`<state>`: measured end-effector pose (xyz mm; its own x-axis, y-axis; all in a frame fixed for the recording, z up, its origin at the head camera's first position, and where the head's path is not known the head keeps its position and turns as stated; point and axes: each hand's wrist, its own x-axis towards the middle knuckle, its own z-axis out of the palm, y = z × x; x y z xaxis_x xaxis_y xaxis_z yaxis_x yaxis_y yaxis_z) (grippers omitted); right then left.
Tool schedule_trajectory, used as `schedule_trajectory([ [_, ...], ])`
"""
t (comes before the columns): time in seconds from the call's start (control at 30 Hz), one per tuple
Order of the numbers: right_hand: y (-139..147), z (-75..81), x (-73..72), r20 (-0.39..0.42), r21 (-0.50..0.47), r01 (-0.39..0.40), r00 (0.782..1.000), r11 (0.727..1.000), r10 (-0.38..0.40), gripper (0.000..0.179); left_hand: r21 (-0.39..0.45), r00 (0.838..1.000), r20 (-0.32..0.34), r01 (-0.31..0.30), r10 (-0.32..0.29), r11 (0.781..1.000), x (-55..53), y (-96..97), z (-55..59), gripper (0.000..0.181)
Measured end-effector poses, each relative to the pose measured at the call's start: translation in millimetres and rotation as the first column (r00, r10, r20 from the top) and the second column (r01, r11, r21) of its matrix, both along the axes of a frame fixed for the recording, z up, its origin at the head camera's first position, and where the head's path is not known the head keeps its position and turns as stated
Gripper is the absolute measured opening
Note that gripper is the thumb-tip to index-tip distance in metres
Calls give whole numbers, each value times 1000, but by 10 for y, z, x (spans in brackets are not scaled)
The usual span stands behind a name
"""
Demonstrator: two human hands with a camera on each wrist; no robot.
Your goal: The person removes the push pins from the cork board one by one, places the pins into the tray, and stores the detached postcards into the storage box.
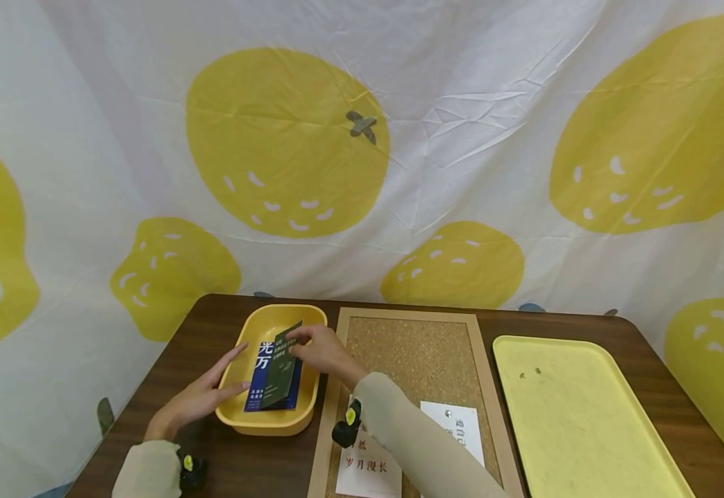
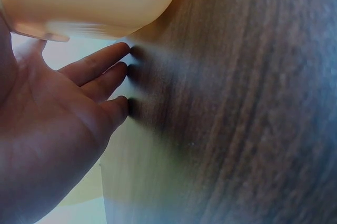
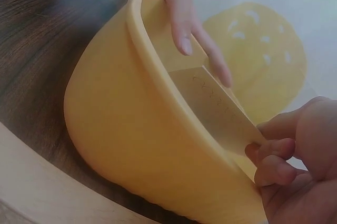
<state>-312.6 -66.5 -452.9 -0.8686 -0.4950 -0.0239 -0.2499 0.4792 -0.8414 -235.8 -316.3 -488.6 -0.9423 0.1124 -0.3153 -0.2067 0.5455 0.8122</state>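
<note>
A yellow oval basin point(image 1: 268, 320) stands at the back left of the table. Inside it lies a dark blue card point(image 1: 254, 394) with white characters. Over this card a dark green card point(image 1: 279, 380) is raised at a tilt. My right hand point(image 1: 326, 351) pinches the green card's upper right edge between thumb and fingers; its pale back shows in the right wrist view. At the basin's left side is my left hand point(image 1: 195, 402), with its thumb over the rim. In the left wrist view its other visible fingers point(image 2: 92, 69) extend outside the basin, near the tabletop.
A wood-framed cork board point(image 1: 414, 353) lies right of the basin. On it are a white card with red characters point(image 1: 368, 477) and another white card point(image 1: 470, 422) with a pin or magnet. Further right sits a yellow tray point(image 1: 586, 415) with two small dark objects. A fruit-print curtain point(image 1: 430, 138) hangs behind.
</note>
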Motion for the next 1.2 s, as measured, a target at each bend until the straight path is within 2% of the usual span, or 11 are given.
schedule_trajectory([
  [0.4, -2, 6, -2, -13, 15, 41, 999, 999, -41, 26, 1, 1000, -9, 0, 0, 1000, 14, 3, 2, 81],
  [0.63, -26, 19, 6, 42, 20, 74, 996, 997, -75, 29, 12, 1000, -11, 5, -5, 1000, 11, 3, -1, 80],
  [0.87, -47, 72, 47, 61, 61, 75, 995, 995, -79, 31, 17, 1000, -14, 12, -11, 1000, 10, 5, -7, 80],
  [1.2, -40, 139, 99, 45, 98, 58, 997, 993, -63, 28, 20, 1000, -9, 10, -10, 1000, 8, 5, 4, 81],
])
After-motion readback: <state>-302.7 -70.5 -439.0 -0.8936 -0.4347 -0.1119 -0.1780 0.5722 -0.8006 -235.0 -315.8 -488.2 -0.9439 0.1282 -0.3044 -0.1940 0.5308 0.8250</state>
